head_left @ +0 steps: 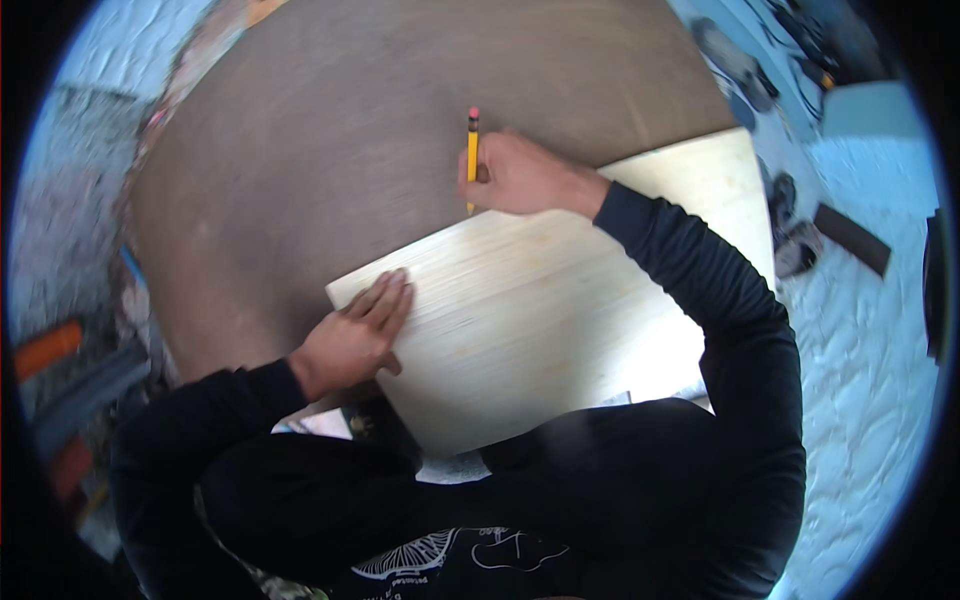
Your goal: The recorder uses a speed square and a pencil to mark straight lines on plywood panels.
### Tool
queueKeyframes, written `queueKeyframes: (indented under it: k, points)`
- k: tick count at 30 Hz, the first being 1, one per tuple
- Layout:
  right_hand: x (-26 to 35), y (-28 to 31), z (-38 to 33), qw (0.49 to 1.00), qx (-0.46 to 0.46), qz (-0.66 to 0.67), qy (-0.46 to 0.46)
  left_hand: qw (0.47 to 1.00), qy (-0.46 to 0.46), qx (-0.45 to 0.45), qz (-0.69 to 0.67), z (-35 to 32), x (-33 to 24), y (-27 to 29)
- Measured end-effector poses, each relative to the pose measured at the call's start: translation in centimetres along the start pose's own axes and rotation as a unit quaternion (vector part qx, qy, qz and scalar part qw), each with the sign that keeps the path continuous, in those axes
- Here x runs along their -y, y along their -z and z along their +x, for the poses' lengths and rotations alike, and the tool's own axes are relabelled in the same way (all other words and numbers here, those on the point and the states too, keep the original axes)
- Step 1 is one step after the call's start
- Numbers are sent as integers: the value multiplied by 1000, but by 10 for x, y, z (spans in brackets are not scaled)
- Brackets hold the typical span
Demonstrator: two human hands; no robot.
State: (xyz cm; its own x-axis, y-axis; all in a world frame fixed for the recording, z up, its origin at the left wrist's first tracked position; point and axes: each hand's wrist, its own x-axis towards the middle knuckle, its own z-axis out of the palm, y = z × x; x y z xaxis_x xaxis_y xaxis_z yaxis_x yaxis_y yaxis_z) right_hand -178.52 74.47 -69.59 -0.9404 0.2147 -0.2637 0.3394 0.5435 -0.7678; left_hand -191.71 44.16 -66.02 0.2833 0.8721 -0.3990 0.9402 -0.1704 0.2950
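Note:
A pale wooden board (540,300) lies slanted over the near part of a brown table (330,110), its near side reaching my lap. My left hand (355,335) rests flat on the board's left end, fingers stretched out and pointing up and to the right. At the board's far edge, my right hand (520,175) grips a yellow pencil (472,155) with a pink eraser. The pencil stands nearly upright, eraser up, and its tip is at or very close to the far edge of the board. I cannot tell whether the tip touches.
Shoes (800,248) and a dark flat strip (852,238) lie on the floor to the right, with dark cables (800,70) farther back. On the left are an orange object (48,347) and a grey bar-like piece (90,395), both blurred.

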Motion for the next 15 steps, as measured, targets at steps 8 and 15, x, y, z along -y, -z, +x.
queueKeyframes:
  k: [8,15]
  points:
    - [-154,173,-127,984,-105,-102,-104,999,-19,-4,35,8,2,-4]
    - [-292,313,-271,756,-387,-452,-271,998,-44,-25,29,12,4,-9]
